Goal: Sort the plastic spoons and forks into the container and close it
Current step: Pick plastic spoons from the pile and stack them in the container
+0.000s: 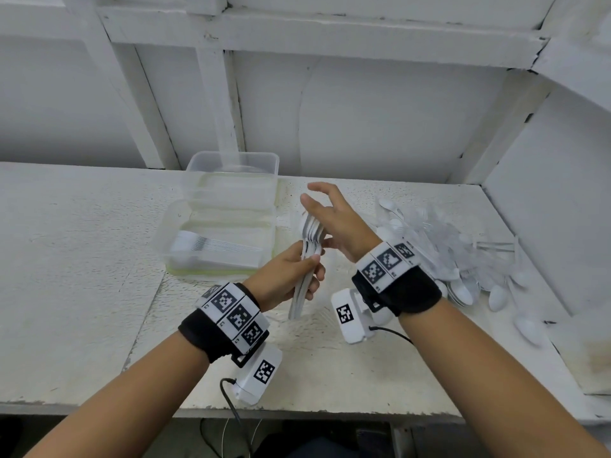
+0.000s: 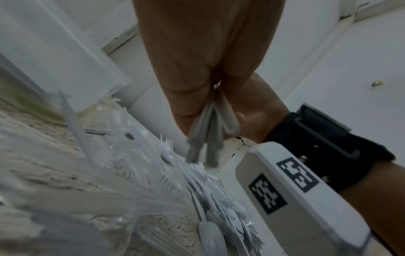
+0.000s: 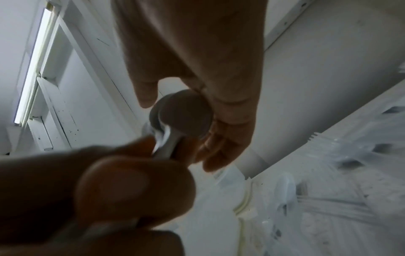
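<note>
Overhead, left hand gripping stacked spoons, container visible

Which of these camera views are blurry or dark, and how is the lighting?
Head view: sharp, evenly lit, wide-angle bending at the edges; the stack of spoons in the left hand reads clearly. Left wrist view: dim, pile of cutlery smeared. Right wrist view: darkest, the near fingers out of focus, bright strip upper left.

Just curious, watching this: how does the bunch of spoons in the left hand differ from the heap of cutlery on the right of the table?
The spoon bunch is nested, bowls aligned, gripped off the table by the left hand; the loose heap lies scattered on the table, pointing all ways. The bunch is spoons only; the heap also holds forks. Both are white plastic.
</note>
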### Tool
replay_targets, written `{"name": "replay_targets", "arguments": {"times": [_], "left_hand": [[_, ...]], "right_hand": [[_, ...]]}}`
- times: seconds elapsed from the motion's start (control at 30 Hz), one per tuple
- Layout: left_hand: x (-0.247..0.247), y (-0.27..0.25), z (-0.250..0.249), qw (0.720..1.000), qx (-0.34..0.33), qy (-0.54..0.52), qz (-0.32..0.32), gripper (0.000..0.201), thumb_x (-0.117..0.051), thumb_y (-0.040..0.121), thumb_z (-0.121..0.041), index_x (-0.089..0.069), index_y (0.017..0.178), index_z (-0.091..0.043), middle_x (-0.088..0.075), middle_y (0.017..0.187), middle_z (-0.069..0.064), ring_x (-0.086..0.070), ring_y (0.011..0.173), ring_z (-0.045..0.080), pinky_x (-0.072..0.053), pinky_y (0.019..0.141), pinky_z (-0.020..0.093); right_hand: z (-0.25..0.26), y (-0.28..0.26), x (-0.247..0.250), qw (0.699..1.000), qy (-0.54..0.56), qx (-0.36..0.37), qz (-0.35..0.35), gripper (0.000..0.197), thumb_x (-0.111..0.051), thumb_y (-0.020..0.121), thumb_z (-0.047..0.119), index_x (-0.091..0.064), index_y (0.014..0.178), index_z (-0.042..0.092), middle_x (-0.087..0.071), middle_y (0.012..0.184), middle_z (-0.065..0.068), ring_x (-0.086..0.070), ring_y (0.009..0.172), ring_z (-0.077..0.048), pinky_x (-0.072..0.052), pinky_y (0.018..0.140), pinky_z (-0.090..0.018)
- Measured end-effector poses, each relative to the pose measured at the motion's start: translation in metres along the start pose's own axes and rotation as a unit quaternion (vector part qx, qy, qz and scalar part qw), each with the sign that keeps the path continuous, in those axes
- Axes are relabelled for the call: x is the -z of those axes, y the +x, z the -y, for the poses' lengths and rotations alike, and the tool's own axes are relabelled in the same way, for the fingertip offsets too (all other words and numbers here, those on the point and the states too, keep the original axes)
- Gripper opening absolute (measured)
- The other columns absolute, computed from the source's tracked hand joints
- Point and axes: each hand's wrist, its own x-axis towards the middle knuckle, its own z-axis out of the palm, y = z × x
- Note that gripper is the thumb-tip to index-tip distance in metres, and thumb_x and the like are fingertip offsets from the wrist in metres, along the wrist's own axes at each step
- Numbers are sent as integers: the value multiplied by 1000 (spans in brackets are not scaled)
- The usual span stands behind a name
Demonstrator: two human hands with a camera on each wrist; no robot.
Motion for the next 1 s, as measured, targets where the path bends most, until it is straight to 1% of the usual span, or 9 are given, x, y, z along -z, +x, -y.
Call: {"name": "replay_targets", "arguments": {"times": [0.07,0.17,0.3,0.43,0.5,0.57,0.7,0.83,1.0], "left_hand": [[-1,0,-1,999,17,15,25,5,-39,100,-17,-42,101,-13,-51,68,2,-48,52,12,-46,52,24],[1,1,-1,997,48,7,57,10,-41,99,-19,-42,97,-9,-52,61,2,-49,50,13,-49,53,26],[9,-2,-1,984,107,-62,128,25,-36,99,-23,-51,90,-4,-58,62,5,-60,56,19,-55,62,31],[19,-5,-6,974,114,-54,186,30,-42,88,-29,-57,90,-3,-70,75,8,-69,74,20,-57,74,29],[22,-5,-9,984,97,-47,144,28,-42,91,-27,-58,89,-4,-72,79,9,-70,76,19,-57,75,28],[25,-3,-10,996,52,-68,35,29,-38,99,-23,-58,90,-4,-72,80,9,-70,73,17,-58,71,27],[37,4,-11,961,-63,-192,-190,28,-36,101,-25,-57,99,-6,-69,92,7,-67,83,15,-56,73,27],[43,7,-11,940,-95,-254,-209,31,-36,100,-30,-57,111,-10,-63,94,1,-59,86,12,-51,74,28],[46,8,-9,937,-114,-258,-205,32,-36,100,-31,-57,112,-11,-65,93,0,-62,82,8,-53,65,21]], "right_hand": [[0,4,-6,999,-24,19,-26,13,-56,91,35,-56,94,22,-57,82,-5,-55,72,-18,-47,63,-30],[-5,7,-14,998,-34,24,-37,30,-51,95,29,-54,69,13,-55,67,-4,-51,66,-19,-43,65,-32],[-7,1,-19,1000,-4,22,-17,38,-44,98,31,-46,66,11,-53,59,-4,-50,53,-17,-42,52,-20],[-2,-4,-24,998,44,25,37,38,-39,99,32,-49,68,13,-55,61,1,-52,64,-19,-44,71,-39],[0,-4,-23,999,-12,45,20,28,-35,100,33,-53,88,16,-58,84,2,-55,85,-18,-45,82,-38],[1,-4,-20,995,-66,73,-30,22,-37,100,32,-49,112,18,-53,103,5,-51,101,-13,-43,87,-31],[-6,-6,-20,962,-219,149,-67,31,-49,96,25,-50,125,14,-52,119,-5,-49,101,-9,-41,87,-21],[-10,-8,-40,895,-393,212,5,40,-52,93,31,-49,131,17,-54,122,-6,-50,110,-17,-41,95,-32],[-6,-2,-60,846,-470,252,-16,39,-42,98,26,-41,136,14,-52,119,-9,-58,97,-25,-47,73,-33]]}}
